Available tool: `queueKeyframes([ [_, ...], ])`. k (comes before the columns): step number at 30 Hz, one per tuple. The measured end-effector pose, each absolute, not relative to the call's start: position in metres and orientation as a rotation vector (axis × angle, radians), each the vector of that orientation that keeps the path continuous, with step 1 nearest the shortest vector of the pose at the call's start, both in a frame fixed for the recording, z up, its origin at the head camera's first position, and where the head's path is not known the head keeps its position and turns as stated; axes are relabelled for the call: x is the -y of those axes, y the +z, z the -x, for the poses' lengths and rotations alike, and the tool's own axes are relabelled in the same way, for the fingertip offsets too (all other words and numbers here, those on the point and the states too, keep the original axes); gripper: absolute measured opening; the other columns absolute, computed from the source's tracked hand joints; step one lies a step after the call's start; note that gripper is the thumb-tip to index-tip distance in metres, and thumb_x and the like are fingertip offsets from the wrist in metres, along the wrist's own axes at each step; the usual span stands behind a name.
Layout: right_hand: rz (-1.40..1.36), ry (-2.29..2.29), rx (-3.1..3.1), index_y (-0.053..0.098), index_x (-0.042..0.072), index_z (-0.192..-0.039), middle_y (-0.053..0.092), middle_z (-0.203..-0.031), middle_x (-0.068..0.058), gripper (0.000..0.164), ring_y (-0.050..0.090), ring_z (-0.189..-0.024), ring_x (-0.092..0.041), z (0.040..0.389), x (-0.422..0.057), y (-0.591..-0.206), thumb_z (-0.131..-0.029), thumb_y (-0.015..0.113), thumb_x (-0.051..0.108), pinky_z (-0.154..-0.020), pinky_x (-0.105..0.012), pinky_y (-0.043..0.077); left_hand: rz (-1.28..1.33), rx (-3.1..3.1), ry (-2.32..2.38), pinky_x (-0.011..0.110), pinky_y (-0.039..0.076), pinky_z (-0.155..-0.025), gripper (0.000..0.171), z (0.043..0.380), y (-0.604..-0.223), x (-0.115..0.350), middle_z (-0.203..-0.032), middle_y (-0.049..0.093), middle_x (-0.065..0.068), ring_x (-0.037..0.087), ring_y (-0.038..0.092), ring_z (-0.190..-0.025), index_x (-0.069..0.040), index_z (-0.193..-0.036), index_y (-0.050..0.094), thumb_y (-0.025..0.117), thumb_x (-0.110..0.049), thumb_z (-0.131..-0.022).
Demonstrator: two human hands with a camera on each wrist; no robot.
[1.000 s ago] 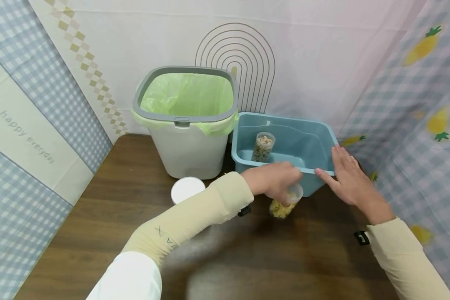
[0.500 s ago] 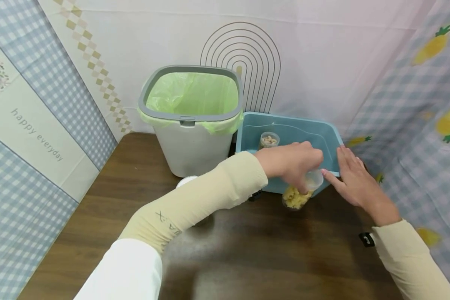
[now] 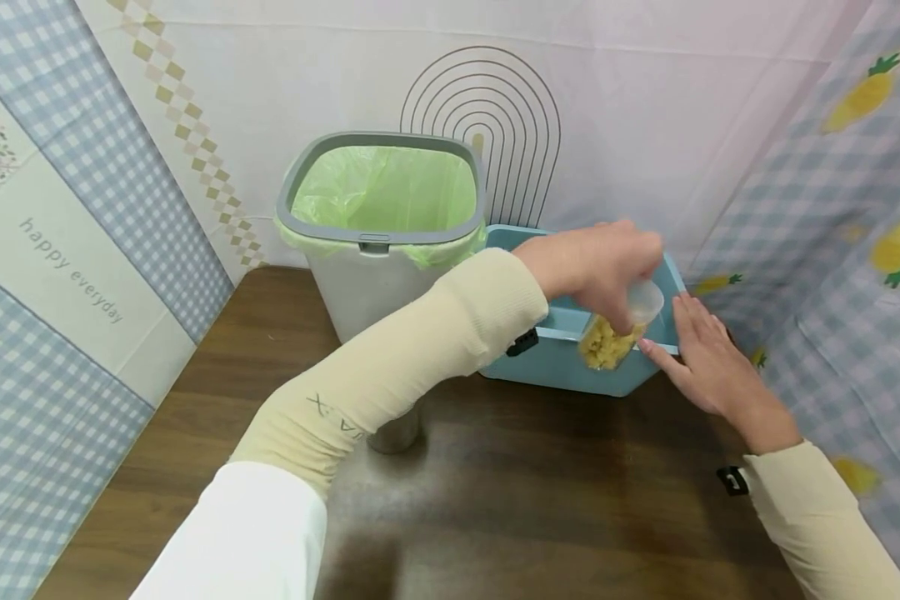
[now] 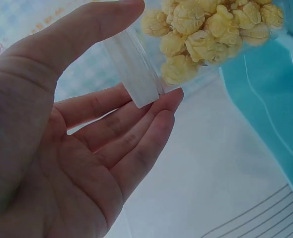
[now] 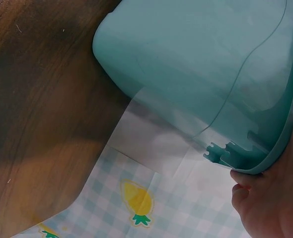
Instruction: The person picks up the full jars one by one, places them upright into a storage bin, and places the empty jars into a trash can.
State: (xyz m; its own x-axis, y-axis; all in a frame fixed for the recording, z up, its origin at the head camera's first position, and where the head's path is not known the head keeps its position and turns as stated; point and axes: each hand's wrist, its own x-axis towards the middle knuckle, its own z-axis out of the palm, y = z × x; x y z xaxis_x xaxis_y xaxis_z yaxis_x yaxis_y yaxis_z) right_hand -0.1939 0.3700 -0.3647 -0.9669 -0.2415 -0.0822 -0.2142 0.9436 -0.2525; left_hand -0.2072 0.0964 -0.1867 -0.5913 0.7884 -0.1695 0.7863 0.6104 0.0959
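My left hand (image 3: 600,267) pinches a clear plastic jar of popcorn (image 3: 606,343) near its pale lid, thumb on one side and fingertips on the other. In the head view the tilted jar overlaps the front rim of the blue plastic bin (image 3: 555,371). Yellow popcorn (image 4: 206,39) shows through the wall in the left wrist view, where the lid (image 4: 134,67) lies by my fingers. My right hand (image 3: 701,358) rests on the bin's right front corner with fingers straight along the rim. The left arm hides much of the bin's inside.
A grey-rimmed trash can (image 3: 330,287) with a green liner stands left of the bin. A cylindrical container (image 3: 396,433) is mostly hidden under my left sleeve. Patterned cloth hangs behind and at both sides of the wooden table (image 3: 495,500).
My left hand has lifted the popcorn jar from in front of the bin up and rightward to its front rim. It now hides the jar of nuts inside. The right hand stays at the corner.
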Motion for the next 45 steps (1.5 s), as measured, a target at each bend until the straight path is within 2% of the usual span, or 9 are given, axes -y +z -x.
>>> queueKeyframes([
  [6, 0.341, -0.373, -2.992, -0.015, 0.002, -0.166, -0.022, -0.175, -0.022, 0.1, -0.014, -0.162, -0.05, 0.193, -0.37, -0.364, -0.109, 0.036, 0.065, -0.13, -0.068, -0.004, -1.227, -2.714, 0.025, 0.021, 0.051, -0.088, 0.052, 0.221, -0.177, -0.097, -0.131, 0.059, -0.005, 0.01, 0.058, -0.114, -0.019, -0.133, 0.053, 0.078, -0.041, -0.092],
  [14, 0.341, -0.372, -3.018, -0.013, 0.001, -0.167, -0.019, -0.176, -0.021, 0.1, -0.011, -0.163, -0.049, 0.191, -0.369, -0.366, -0.109, 0.037, 0.065, -0.129, -0.07, -0.002, -1.162, -2.763, 0.116, 0.021, 0.052, -0.091, 0.05, 0.247, -0.183, -0.1, -0.136, 0.058, -0.002, 0.01, 0.055, -0.118, -0.017, -0.133, 0.053, 0.076, -0.039, -0.093],
  [21, 0.322, -0.352, -3.023, -0.013, 0.001, -0.167, -0.017, -0.176, -0.023, 0.1, -0.01, -0.163, -0.048, 0.19, -0.367, -0.365, -0.109, 0.037, 0.065, -0.13, -0.068, -0.002, -1.097, -2.771, 0.252, 0.023, 0.048, -0.085, 0.044, 0.28, -0.196, -0.103, -0.127, 0.056, -0.002, 0.011, 0.048, -0.107, -0.015, -0.125, 0.054, 0.078, -0.033, -0.092],
  [25, 0.34, -0.352, -3.03, -0.011, 0.0, -0.167, -0.014, -0.176, -0.025, 0.098, -0.008, -0.164, -0.048, 0.188, -0.365, -0.365, -0.109, 0.037, 0.064, -0.131, -0.067, 0.0, -1.029, -2.775, 0.328, 0.024, 0.046, -0.084, 0.044, 0.298, -0.208, -0.101, -0.123, 0.054, -0.001, 0.012, 0.046, -0.107, -0.014, -0.121, 0.054, 0.081, -0.032, -0.09],
  [32, 0.326, -0.344, -3.052, -0.01, 0.002, -0.168, -0.013, -0.177, -0.022, 0.099, -0.007, -0.164, -0.047, 0.187, -0.367, -0.364, -0.109, 0.038, 0.065, -0.131, -0.066, 0.002, -1.007, -2.756, 0.426, 0.025, 0.05, -0.081, 0.042, 0.323, -0.233, -0.103, -0.117, 0.062, 0.001, 0.013, 0.055, -0.1, -0.011, -0.114, 0.06, 0.086, -0.03, -0.088],
  [37, 0.31, -0.346, -3.047, -0.011, 0.003, -0.168, -0.014, -0.177, -0.021, 0.099, -0.007, -0.165, -0.046, 0.187, -0.365, -0.362, -0.108, 0.037, 0.066, -0.131, -0.066, 0.002, -1.005, -2.723, 0.463, 0.028, 0.054, -0.086, 0.041, 0.337, -0.25, -0.1, -0.121, 0.065, 0.004, 0.015, 0.061, -0.103, -0.01, -0.115, 0.062, 0.086, -0.03, -0.088],
  [45, 0.312, -0.342, -3.061, -0.009, 0.002, -0.168, -0.011, -0.177, -0.022, 0.099, -0.005, -0.164, -0.047, 0.186, -0.365, -0.363, -0.109, 0.037, 0.065, -0.131, -0.066, 0.003, -1.053, -2.689, 0.476, 0.027, 0.053, -0.081, 0.034, 0.35, -0.265, -0.103, -0.113, 0.069, 0.005, 0.015, 0.06, -0.096, -0.009, -0.107, 0.069, 0.086, -0.031, -0.089],
])
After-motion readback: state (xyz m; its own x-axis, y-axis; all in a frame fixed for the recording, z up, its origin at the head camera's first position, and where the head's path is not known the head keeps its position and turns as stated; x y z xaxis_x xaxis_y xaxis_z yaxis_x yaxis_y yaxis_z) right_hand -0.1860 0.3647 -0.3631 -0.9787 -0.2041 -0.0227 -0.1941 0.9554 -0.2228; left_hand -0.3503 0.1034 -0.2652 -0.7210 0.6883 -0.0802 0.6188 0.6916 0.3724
